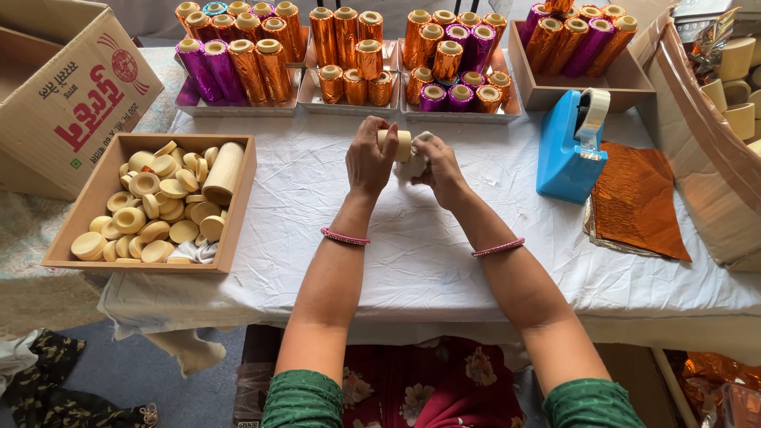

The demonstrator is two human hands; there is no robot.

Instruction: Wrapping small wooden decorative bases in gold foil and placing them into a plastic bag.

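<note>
My left hand (369, 158) grips a short cream cylinder (399, 143) above the white tablecloth (412, 254), fingers wrapped round its left end. My right hand (438, 165) holds a white cloth (412, 164) pressed against the cylinder's right side. Both hands meet over the table's middle, just in front of the trays of foil-wrapped rolls. Pink bangles circle both wrists.
A wooden tray (103, 186) of cream discs and one long roll sits at left, beside a cardboard box (67, 95). Metal trays (349, 103) of orange and purple foil rolls line the back. A blue tape dispenser (567, 150) and orange foil sheets (634, 198) lie at right.
</note>
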